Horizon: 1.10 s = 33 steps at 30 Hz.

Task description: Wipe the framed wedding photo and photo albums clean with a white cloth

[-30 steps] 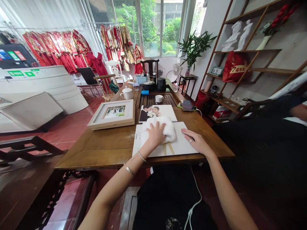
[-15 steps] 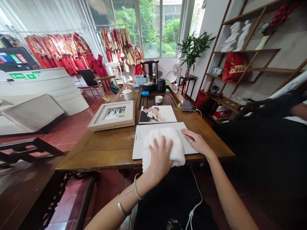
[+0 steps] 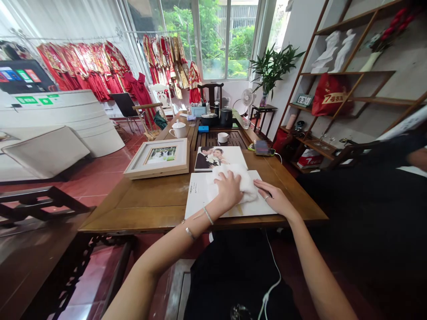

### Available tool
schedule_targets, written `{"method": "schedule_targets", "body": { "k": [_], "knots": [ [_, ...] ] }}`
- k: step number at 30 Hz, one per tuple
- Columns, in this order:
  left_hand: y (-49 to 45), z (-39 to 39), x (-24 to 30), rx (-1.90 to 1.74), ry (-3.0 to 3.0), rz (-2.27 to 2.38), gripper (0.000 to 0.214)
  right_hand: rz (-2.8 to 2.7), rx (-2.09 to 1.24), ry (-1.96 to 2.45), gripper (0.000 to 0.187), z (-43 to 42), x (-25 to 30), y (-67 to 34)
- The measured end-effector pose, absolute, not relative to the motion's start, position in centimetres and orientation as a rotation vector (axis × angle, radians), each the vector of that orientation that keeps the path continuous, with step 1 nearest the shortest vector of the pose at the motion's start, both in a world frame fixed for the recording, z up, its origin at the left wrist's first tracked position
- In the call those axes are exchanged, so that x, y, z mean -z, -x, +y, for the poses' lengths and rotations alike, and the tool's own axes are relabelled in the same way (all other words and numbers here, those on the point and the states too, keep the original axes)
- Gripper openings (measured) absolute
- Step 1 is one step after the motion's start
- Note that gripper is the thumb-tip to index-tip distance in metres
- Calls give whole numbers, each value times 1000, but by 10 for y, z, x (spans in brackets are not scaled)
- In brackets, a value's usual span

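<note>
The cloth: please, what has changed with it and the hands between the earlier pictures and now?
The cloth, under the left hand, first came toward the person, past the near edge of the board, then went back to its far side, now slightly further right than at first. Nothing was let go. The right hand, board, photo and frame stayed in place.

bright windows [image 3: 213,44], white wall [image 3: 302,35], red floor [image 3: 106,170]

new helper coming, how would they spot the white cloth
On the long brown wooden table, near its closest edge, lies a flat white rectangular panel. The bunched white fluffy cloth rests on it, under the left hand. Unlike the smooth panel, it looks thick and soft.
</note>
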State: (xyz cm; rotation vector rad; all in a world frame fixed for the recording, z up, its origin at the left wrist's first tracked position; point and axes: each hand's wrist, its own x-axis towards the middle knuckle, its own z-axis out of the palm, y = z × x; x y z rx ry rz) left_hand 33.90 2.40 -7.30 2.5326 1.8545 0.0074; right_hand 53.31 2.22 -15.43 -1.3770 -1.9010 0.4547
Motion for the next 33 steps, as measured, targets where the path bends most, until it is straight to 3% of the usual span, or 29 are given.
{"method": "schedule_targets", "body": {
  "k": [12, 21, 33],
  "knots": [
    [-346, 14, 79, -36, -2597, 1756, 47, -1874, -457, 1348, 38, 23, 154, -533],
    [-350, -55, 90, -42, -2752, 1626, 77, -1844, -553, 1297, 49, 18, 150, -533],
    [-321, -8, 82, -70, -2709, 1586, 55, -1867, -480, 1344, 38, 21, 152, -532]
  ]
}}
